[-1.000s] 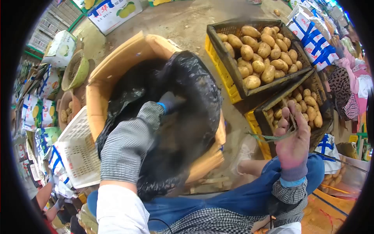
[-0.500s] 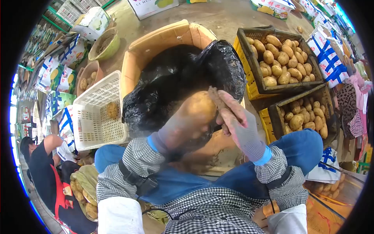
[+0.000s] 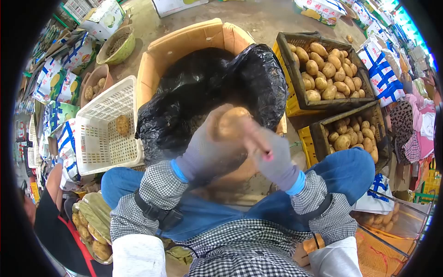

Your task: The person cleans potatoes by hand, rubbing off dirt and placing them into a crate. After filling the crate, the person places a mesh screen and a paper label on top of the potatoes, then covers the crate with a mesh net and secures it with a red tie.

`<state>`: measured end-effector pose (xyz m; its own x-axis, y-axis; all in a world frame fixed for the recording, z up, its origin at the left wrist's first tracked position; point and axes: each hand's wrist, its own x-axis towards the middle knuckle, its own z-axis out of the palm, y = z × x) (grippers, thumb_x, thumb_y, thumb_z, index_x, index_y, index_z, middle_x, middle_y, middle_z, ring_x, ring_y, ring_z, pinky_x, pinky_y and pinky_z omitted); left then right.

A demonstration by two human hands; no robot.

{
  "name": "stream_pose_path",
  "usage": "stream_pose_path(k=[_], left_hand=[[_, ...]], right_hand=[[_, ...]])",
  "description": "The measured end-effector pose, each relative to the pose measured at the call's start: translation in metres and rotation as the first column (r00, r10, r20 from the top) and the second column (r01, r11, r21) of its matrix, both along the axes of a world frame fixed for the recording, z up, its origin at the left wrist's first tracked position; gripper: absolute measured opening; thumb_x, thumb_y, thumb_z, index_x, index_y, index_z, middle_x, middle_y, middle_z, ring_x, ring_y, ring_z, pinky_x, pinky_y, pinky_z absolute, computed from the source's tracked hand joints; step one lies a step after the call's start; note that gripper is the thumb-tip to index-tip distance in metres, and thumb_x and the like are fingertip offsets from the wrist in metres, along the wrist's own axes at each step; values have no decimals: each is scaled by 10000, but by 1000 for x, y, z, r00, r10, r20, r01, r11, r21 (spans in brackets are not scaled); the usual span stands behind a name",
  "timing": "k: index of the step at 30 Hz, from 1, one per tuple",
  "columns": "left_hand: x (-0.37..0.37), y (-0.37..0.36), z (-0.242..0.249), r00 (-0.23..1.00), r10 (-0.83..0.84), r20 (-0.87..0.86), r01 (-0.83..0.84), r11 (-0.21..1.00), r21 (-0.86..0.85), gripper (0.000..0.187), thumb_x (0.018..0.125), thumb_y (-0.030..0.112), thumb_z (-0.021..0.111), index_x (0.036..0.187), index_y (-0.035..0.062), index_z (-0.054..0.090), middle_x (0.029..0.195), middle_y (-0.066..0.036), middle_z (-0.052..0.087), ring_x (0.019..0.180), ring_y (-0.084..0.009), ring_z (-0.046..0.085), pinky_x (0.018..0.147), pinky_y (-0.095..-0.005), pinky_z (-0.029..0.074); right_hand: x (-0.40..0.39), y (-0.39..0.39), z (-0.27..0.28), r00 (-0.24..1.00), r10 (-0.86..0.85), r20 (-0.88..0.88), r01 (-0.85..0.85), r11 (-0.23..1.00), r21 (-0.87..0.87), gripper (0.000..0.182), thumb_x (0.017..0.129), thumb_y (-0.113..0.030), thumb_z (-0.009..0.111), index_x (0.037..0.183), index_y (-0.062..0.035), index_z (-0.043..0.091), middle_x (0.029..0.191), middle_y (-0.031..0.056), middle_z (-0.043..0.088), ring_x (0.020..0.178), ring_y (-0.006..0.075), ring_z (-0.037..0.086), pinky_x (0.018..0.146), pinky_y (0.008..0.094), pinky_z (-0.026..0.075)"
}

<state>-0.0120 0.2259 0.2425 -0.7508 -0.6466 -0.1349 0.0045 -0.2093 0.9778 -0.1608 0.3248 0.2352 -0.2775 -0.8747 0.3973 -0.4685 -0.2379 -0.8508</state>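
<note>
front and centre stands a big cardboard box (image 3: 184, 39) lined with black plastic (image 3: 265, 74); just beside it sits a white basket (image 3: 90, 143). over the box's near side, the left hand (image 3: 203, 145) curls its fingers round a potato (image 3: 234, 121). the right hand (image 3: 274, 157) is blurred against it; whether its fingers grip anything, i cannot tell. a loosened left grip could drop the potato; a right-hand slip could knock the left fingers.

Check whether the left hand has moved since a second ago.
Yes: against the carton, the left hand has come out of the black liner, back toward the jeans.
</note>
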Motion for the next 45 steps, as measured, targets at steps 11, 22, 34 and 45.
stream_pose_path(k=[11,22,34,45], left_hand=[[2,-2,-12,936,263,235,-49,755,-654,772,649,83,821,1334,19,471,1209,-109,493,1153,-221,514,1010,-324,427],[-2,2,5,907,342,246,-59,682,-729,678,646,121,814,1264,28,552,1150,-120,509,1088,-240,522,964,-319,440],[-2,-6,15,921,266,-285,147,442,885,464,970,475,484,1267,127,561,1073,-79,626,735,-208,551,503,-237,429],[0,-1,-5,932,319,-173,94,248,964,412,956,477,493,1161,140,612,1006,-45,636,653,-162,491,442,-203,354]], right_hand=[[1,-9,-14,996,-49,73,48,999,24,352,834,-21,661,1184,7,633,941,172,687,801,247,691,709,286,541],[4,-11,-20,998,-64,13,65,995,-79,360,821,-3,662,1181,5,646,903,173,694,811,270,704,730,299,534],[-6,-10,-9,781,-24,624,-105,980,169,398,961,-19,531,1358,8,512,1256,74,604,648,29,503,508,164,391],[12,-2,-25,927,130,351,-135,991,-10,362,930,21,563,1291,51,551,1308,154,594,1181,188,581,927,271,476]])
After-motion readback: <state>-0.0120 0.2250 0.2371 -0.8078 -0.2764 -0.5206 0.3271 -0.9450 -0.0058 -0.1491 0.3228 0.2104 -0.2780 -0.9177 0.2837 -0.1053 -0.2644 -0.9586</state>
